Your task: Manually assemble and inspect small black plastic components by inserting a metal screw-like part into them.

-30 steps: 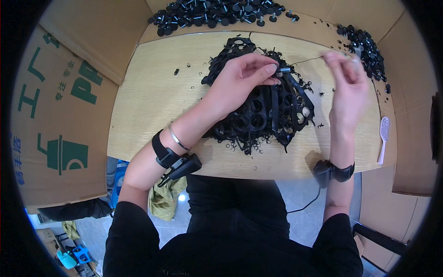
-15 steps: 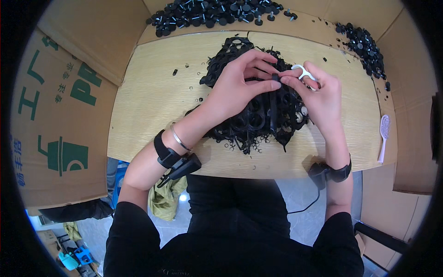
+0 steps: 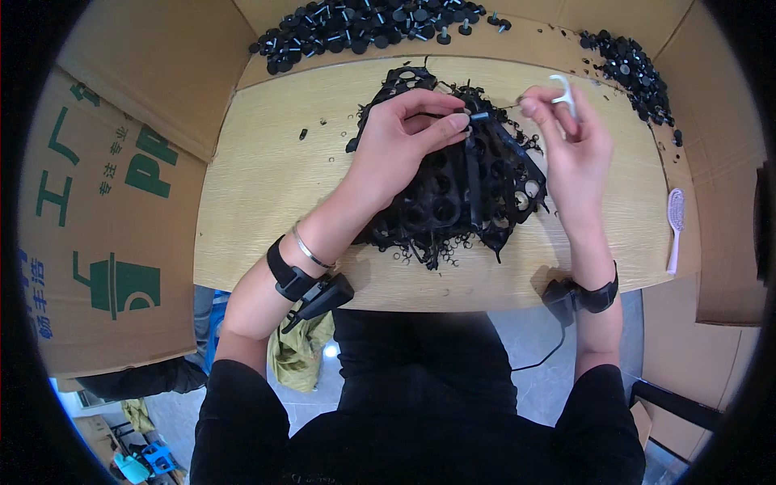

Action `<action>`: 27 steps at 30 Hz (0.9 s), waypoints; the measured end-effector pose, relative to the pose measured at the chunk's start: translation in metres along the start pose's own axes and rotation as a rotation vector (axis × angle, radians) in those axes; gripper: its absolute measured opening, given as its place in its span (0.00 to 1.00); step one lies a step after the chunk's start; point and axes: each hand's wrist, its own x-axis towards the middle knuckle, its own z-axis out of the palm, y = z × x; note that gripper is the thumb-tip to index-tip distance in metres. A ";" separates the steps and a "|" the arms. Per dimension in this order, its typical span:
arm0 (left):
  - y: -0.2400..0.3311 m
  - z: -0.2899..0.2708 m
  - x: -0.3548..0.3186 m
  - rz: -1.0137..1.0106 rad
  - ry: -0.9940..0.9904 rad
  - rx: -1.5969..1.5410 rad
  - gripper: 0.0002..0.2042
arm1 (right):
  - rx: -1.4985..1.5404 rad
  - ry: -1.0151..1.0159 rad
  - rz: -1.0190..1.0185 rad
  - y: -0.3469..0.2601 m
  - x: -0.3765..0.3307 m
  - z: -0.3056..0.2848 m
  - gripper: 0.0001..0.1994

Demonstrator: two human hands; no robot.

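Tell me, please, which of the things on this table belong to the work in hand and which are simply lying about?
In use:
- left hand, pinching a small black part
- right hand, holding a small white tool
- black plastic frame pile under both hands
- heaps of black round pieces along the far edge

Lying about:
- pink comb at the right edge
- cardboard box on the left

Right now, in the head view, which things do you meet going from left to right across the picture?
Printed cardboard flap → left hand → black plastic sheet with round holes → right hand holding a small white tool → pink comb.
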 end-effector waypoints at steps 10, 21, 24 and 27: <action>0.002 -0.005 0.000 -0.157 -0.045 -0.206 0.13 | 0.119 0.073 0.041 -0.006 0.010 -0.010 0.09; -0.004 -0.002 0.000 -0.169 -0.111 -0.176 0.13 | -0.188 -0.262 -0.212 -0.008 -0.004 0.006 0.13; -0.006 0.000 0.000 -0.088 -0.107 -0.053 0.13 | -0.231 -0.231 -0.217 -0.004 -0.005 0.006 0.11; -0.004 0.002 -0.001 0.060 -0.123 0.243 0.13 | -0.186 -0.236 -0.085 -0.003 -0.006 0.006 0.10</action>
